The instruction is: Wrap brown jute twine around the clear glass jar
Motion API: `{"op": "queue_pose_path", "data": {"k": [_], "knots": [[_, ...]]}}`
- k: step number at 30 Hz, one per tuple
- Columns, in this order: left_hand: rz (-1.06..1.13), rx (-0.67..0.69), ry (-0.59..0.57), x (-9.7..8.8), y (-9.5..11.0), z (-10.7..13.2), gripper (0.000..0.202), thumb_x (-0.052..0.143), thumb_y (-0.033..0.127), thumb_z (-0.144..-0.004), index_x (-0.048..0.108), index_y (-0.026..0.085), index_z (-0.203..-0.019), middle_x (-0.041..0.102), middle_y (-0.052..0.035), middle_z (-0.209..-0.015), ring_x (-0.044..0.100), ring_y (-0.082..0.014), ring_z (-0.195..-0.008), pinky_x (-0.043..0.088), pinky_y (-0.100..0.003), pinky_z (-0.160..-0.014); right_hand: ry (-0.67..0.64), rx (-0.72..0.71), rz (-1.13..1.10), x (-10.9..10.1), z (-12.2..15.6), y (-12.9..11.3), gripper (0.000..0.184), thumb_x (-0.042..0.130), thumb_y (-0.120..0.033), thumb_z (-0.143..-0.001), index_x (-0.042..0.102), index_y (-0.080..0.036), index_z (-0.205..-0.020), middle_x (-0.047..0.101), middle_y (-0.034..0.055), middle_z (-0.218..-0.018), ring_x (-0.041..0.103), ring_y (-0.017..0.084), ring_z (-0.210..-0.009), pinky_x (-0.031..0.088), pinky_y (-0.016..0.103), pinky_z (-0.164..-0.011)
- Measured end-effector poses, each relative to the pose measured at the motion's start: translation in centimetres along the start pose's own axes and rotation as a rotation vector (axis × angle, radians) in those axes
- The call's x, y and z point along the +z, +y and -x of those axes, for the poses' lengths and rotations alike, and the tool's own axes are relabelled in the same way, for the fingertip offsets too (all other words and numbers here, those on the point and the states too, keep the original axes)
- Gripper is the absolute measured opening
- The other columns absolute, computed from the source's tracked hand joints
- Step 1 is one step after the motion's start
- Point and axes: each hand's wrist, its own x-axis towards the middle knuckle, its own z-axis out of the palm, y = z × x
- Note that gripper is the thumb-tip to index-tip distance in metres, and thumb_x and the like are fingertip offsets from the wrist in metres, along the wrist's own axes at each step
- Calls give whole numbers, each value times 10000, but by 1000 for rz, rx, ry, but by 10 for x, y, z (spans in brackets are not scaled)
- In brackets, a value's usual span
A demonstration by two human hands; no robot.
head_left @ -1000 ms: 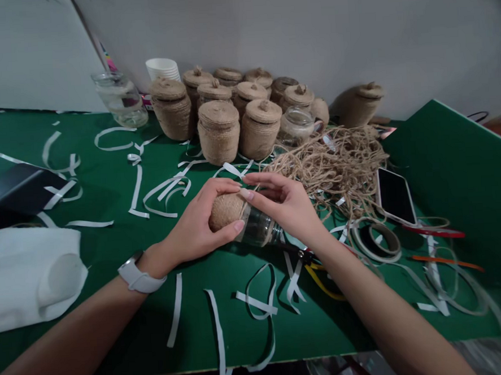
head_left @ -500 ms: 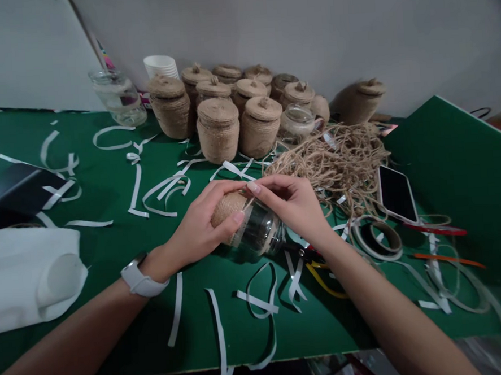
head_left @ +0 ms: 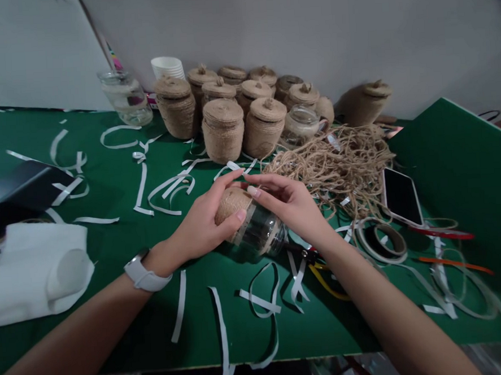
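Note:
A glass jar [head_left: 262, 227] lies tilted on its side between my hands, its left end covered in wound jute twine [head_left: 229, 204] and its right part bare glass. My left hand [head_left: 199, 224] is wrapped round the twine-covered end, thumb across the front and fingers behind. On the far side of the jar, my right hand [head_left: 296, 204] has its thumb and bent fingers close together at the edge of the winding. Whatever lies between those fingertips is largely hidden. Behind my right hand sits a tangled heap of jute twine [head_left: 337, 156].
Several twine-covered jars [head_left: 224, 132] with lids stand at the back, beside a bare glass jar [head_left: 126, 99]. White strips [head_left: 179, 308] are scattered over the green table [head_left: 132, 342]. Yellow-handled scissors [head_left: 328, 282], a tape roll [head_left: 381, 242] and a phone [head_left: 401, 196] lie to the right.
The view has shifted slightly, so everything sits a little further right. My right fingers have loosened and moved slightly along the winding's edge. My left hand keeps its hold on the jar.

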Motion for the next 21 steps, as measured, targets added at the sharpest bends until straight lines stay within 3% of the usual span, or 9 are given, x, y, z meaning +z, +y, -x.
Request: {"op": "queue_pose_path", "data": {"k": [3,8,13,17,21], "knots": [[-67,7,-5,-3,3,-1,451,535,438,-898,512,189,-1273,632,-105,-1269,620,-281,-1140,503,-409,-986,34,33,39,2,0,1,312,707,-440,-811,729,-215,-1025,763,51,-1027,711,182,-951,568,344,-882],[-139,46,-4,-4,5,-2,391,553,434,-854,533,206,-1171,643,-95,-1171,635,-277,-1062,517,-415,-928,136,24,124,-10,-7,6,436,703,-461,-800,691,-202,-1150,717,87,-1187,694,196,-1000,573,352,-871],[-115,93,-22,-4,2,-1,346,524,421,-881,534,207,-1153,631,-95,-1168,621,-265,-1069,501,-419,-937,293,-61,197,-38,-26,-3,427,701,-442,-800,688,-199,-1150,703,92,-1210,684,222,-1022,570,377,-864],[-102,120,-26,-5,0,0,339,529,405,-877,528,204,-1150,623,-99,-1170,617,-263,-1067,500,-424,-926,338,-97,457,-67,-49,-23,469,727,-361,-795,658,-154,-1210,740,99,-982,700,223,-856,559,367,-763],[-95,130,-32,-6,-2,1,333,532,386,-880,521,193,-1150,619,-105,-1162,618,-260,-1048,505,-424,-898,480,-138,733,-104,-76,-46,443,656,-334,-839,656,-71,-1195,712,156,-1049,673,199,-883,489,335,-755]]}}
